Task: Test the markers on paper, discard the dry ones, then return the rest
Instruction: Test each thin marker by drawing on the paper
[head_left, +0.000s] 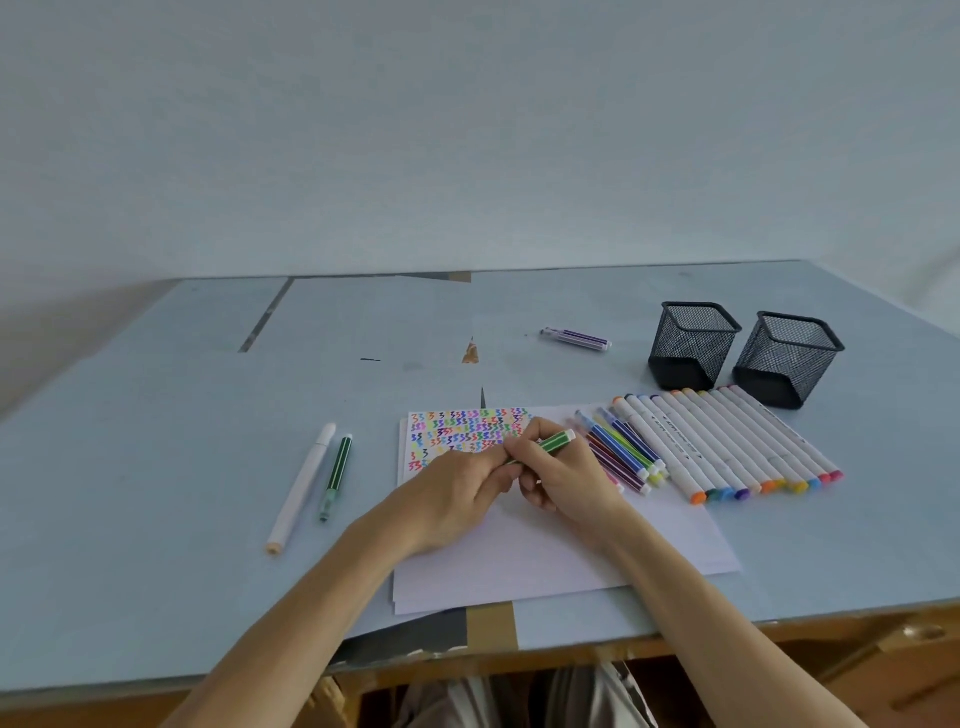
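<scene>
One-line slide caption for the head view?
Both hands hold a green marker over scribbled paper, beside marker rows and two mesh cups.

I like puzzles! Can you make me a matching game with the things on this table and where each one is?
Things:
1. green striped marker
2. purple striped marker
3. two black mesh pen cups
4. long white pen

Places:
A. lying alone on the blue table, beyond the paper
B. left of the white paper, beside a dark green marker
C. held in both hands over the paper
D. standing behind the row of fat white markers

Pairs: 1-C, 2-A, 3-D, 4-B
</scene>
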